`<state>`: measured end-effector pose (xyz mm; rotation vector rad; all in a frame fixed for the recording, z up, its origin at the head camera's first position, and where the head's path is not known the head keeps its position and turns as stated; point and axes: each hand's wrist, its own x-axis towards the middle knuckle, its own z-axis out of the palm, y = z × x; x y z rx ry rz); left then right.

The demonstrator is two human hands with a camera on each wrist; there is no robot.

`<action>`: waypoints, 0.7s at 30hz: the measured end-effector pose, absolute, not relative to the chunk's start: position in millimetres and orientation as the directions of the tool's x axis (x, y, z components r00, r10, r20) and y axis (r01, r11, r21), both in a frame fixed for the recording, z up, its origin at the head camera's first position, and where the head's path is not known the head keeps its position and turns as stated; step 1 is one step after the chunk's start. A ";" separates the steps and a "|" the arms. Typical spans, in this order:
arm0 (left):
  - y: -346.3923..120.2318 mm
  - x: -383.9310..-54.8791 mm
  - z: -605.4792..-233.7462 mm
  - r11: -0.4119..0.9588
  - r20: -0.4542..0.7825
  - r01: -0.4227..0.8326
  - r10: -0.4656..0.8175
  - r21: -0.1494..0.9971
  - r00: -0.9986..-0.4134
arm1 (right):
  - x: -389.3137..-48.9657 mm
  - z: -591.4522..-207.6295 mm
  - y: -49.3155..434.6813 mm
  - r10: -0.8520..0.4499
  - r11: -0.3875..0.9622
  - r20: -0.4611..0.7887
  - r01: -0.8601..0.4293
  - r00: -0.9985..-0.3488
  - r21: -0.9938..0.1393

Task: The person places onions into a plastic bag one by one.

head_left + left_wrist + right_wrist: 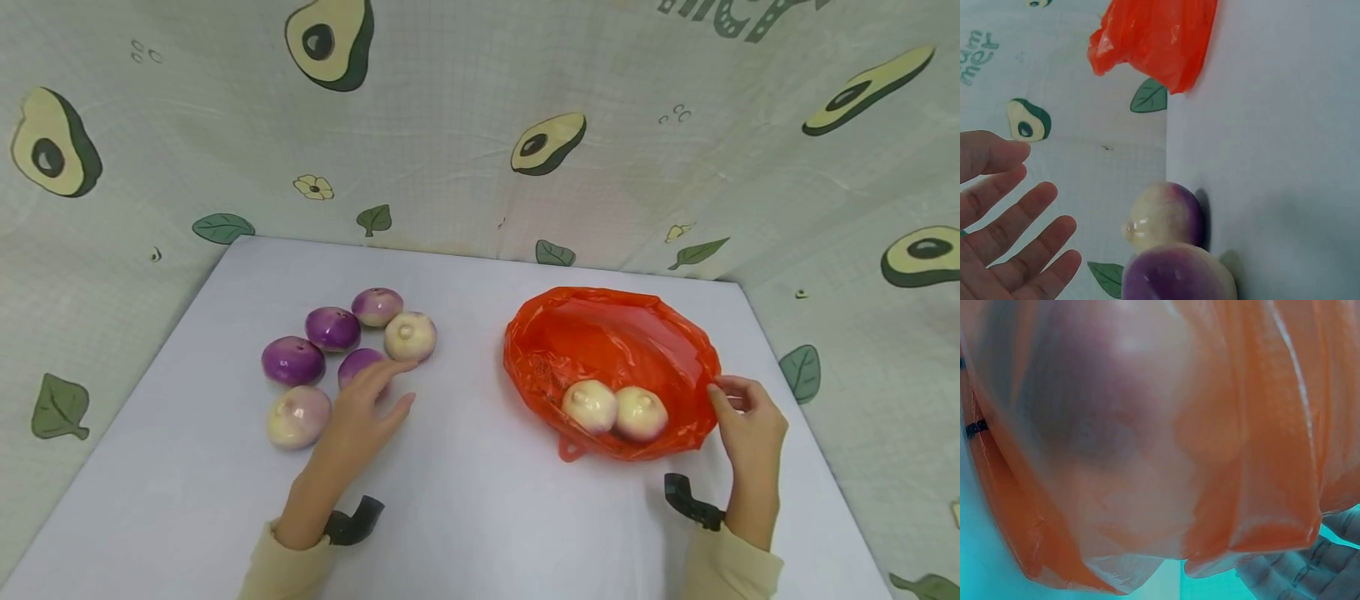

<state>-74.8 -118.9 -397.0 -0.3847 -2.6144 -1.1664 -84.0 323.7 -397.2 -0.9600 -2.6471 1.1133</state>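
My left hand (358,427) hovers just above and beside a group of onions, fingers spread and holding nothing. Partly hidden behind that hand is a purple onion (358,364); near the fingertips sits a whitish onion (410,336). At the right, my right hand (752,429) pinches the rim of an orange-red plastic bag (622,325) between thumb and fingers. The bag lies with its mouth wide, and two pale onions, including the left one (589,406), rest inside. The right wrist view is mostly filled by the bag's film, an onion (1122,394) blurred behind it.
More onions lie at the left: a purple one (292,361), another purple one (332,329), a lighter one (378,307) and a pale one (298,417). They stand on a white table (480,517). An avocado-print cloth (450,125) hangs behind it.
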 end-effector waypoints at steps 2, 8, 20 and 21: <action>-124.5 -71.2 -399.8 0.650 0.321 0.322 0.126 0.688 -0.939 | -84.2 -397.4 323.6 0.593 0.533 -0.133 0.510 -0.794 -0.675; -139.5 -60.1 -408.8 0.698 0.377 0.319 0.076 0.641 -0.923 | -84.2 -397.9 323.4 0.585 0.539 -0.134 0.507 -0.800 -0.672; -166.0 -44.0 -422.3 0.715 0.454 0.273 -0.070 0.644 -0.888 | -83.7 -399.7 324.3 0.585 0.525 -0.153 0.516 -0.797 -0.677; -168.2 -43.0 -423.0 0.715 0.463 0.268 -0.087 0.646 -0.882 | -83.8 -399.8 324.3 0.585 0.524 -0.155 0.517 -0.796 -0.677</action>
